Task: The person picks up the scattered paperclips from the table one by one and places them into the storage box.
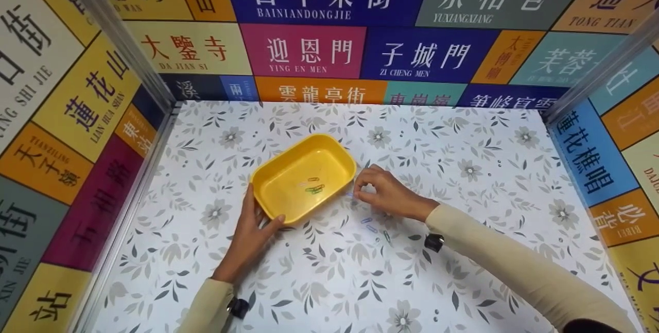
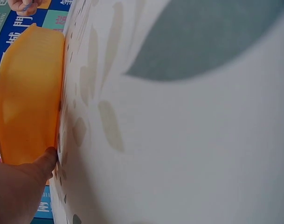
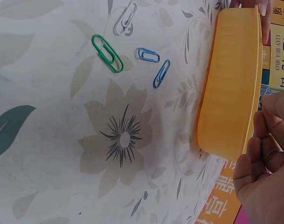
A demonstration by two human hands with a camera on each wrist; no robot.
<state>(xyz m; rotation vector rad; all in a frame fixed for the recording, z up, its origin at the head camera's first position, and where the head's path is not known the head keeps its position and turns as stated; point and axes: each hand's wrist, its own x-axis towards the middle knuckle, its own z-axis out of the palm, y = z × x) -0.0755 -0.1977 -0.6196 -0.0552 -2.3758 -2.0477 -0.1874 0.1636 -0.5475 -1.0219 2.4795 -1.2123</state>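
Note:
A yellow plastic tray [image 1: 273, 173] stands at a slant on the table, with several paper clips [image 1: 314, 189] lying inside it. My left hand [image 1: 252, 232] grips its near left corner, the thumb on the near side and the fingers along the left end. Just off the tray's right end, my right hand [image 1: 383, 191] pinches a blue paper clip [image 3: 266, 94] between thumb and index finger. Closer to me, the right wrist view shows a green paper clip [image 3: 107, 53], a white paper clip [image 3: 126, 18] and two blue paper clips [image 3: 148, 54] loose on the tabletop.
The table [image 1: 180, 245] has a white covering printed with grey flowers and leaves. Coloured panels with Chinese lettering [image 1: 304, 52] rise behind it and on both sides, joined by metal corner posts [image 1: 121, 39]. A black band [image 1: 434, 242] sits at my right wrist.

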